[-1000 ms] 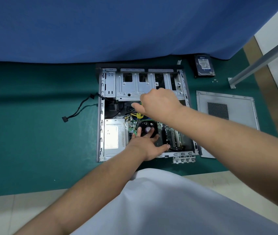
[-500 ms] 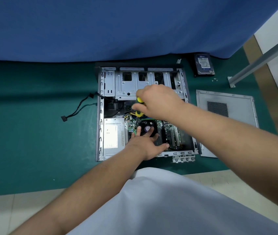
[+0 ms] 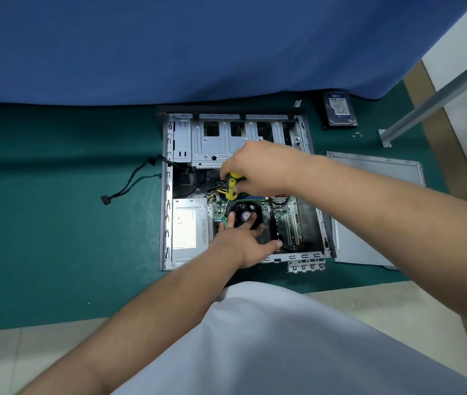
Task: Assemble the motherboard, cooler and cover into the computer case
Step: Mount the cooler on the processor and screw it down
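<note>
An open computer case (image 3: 166, 195) lies flat on a green mat (image 3: 55, 223) on the floor, its open side facing up, with a blue cloth (image 3: 198, 47) hanging behind it. Inside, the motherboard (image 3: 283, 218) sits in the lower right part of the case, and the round black cooler (image 3: 245, 213) rests on it near the board's left edge. The left hand (image 3: 245, 238) lies flat and open over the cooler, fingers spread, with the fingertips (image 3: 230, 216) pressed on the fan's top and the thumb stretched out toward the expansion slots; it grips nothing. The right hand (image 3: 260, 166) is closed around the yellow-and-black handle of a screwdriver (image 3: 231, 186), which stands nearly upright with its shaft running down to the cooler's upper left corner, just beside the left index finger. A silver power supply (image 3: 188, 226) fills the lower left of the case, and the empty metal drive bays (image 3: 226, 141) span the top. A black cable (image 3: 129, 183) trails out of the left wall onto the mat. The grey side cover (image 3: 374, 172) lies flat on the mat just right of the case, partly hidden by the right forearm. A hard drive (image 3: 339, 109) rests near the cloth beyond the case's upper right corner, with a few small screws (image 3: 357, 134) close by.
</note>
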A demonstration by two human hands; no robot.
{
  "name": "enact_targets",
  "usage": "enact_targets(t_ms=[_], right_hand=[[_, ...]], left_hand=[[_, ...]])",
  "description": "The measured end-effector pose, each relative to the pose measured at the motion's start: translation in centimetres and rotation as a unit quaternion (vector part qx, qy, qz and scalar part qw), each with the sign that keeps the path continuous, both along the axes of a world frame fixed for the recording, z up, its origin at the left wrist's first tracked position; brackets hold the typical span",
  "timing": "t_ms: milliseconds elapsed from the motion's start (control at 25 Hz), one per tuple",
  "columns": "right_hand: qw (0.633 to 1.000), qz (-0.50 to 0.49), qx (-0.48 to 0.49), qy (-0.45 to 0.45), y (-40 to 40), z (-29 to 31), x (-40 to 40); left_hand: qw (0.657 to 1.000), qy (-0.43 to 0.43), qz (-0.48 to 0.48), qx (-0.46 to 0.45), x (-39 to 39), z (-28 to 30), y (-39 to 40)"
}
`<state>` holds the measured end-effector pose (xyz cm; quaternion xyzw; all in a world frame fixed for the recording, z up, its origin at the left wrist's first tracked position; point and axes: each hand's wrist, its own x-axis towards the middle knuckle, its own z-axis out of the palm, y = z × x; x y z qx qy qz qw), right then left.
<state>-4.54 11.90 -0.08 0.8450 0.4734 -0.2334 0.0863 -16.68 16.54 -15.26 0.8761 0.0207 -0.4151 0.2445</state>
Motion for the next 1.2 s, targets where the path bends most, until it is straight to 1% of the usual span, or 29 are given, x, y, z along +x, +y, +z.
enact_targets(t_ms=[80,120,200,240,280,400,480,560,640,720,800,840,920,1040,1080,1120,1200], right_hand=[[0.995,-0.065,0.022,-0.074,0.2,-1.0,-1.0],[0.988,-0.101,0.012,-0.116,0.4,-1.5,-1.6],[0.978,-0.136,0.006,-0.157,0.6,-2.1,-1.9],[0.98,-0.133,0.003,-0.148,0.6,-2.1,-1.6],[0.986,-0.117,-0.008,-0.121,0.3,-2.0,-1.1],[0.999,-0.027,-0.024,0.019,-0.5,-0.7,0.7],[0.999,0.003,-0.008,0.053,-0.7,0.2,1.2],[0.999,-0.011,0.021,0.026,-0.8,-0.1,0.8],[0.996,-0.067,0.041,-0.04,-0.5,-0.9,-0.2],[0.987,-0.12,0.01,-0.104,0.0,-1.6,-1.1],[0.983,-0.123,0.008,-0.132,0.3,-2.2,-2.1],[0.985,-0.114,0.011,-0.132,0.2,-2.3,-2.4],[0.992,-0.077,0.011,-0.1,-0.2,-2.1,-2.4],[1.0,-0.011,0.019,-0.007,-0.5,-0.9,-0.8],[1.0,0.0,0.018,0.011,-0.6,-0.4,-0.3],[1.0,-0.001,0.018,0.012,-0.7,-0.2,-0.1],[0.998,-0.043,0.032,-0.027,-0.5,-0.6,-0.9]], left_hand=[[1.0,0.0,0.0,0.001,0.0,0.0,0.0],[1.0,0.001,0.002,-0.001,0.0,0.0,0.0],[1.0,0.001,0.006,-0.002,0.0,0.0,0.0],[1.0,0.001,0.004,0.0,0.0,0.0,0.0],[1.0,0.0,0.002,0.0,0.0,0.0,0.0],[1.0,-0.003,0.001,-0.001,-0.1,-0.1,0.0],[1.0,-0.003,-0.002,0.001,0.0,-0.1,0.0],[1.0,-0.003,-0.001,0.0,0.0,-0.2,0.0],[1.0,-0.004,0.0,0.001,0.0,-0.3,0.0],[1.0,-0.004,0.003,0.0,0.0,-0.4,0.0],[1.0,-0.006,0.005,-0.002,0.0,-0.4,0.1],[1.0,-0.007,0.004,-0.003,0.0,-0.3,0.1],[1.0,-0.009,0.003,-0.002,0.0,-0.1,0.0],[1.0,-0.005,0.004,-0.001,0.0,0.0,0.0],[1.0,-0.005,0.004,-0.001,0.0,0.0,-0.1],[1.0,-0.006,0.004,-0.001,-0.1,0.0,-0.1],[1.0,-0.007,0.008,-0.003,-0.1,0.0,0.0]])
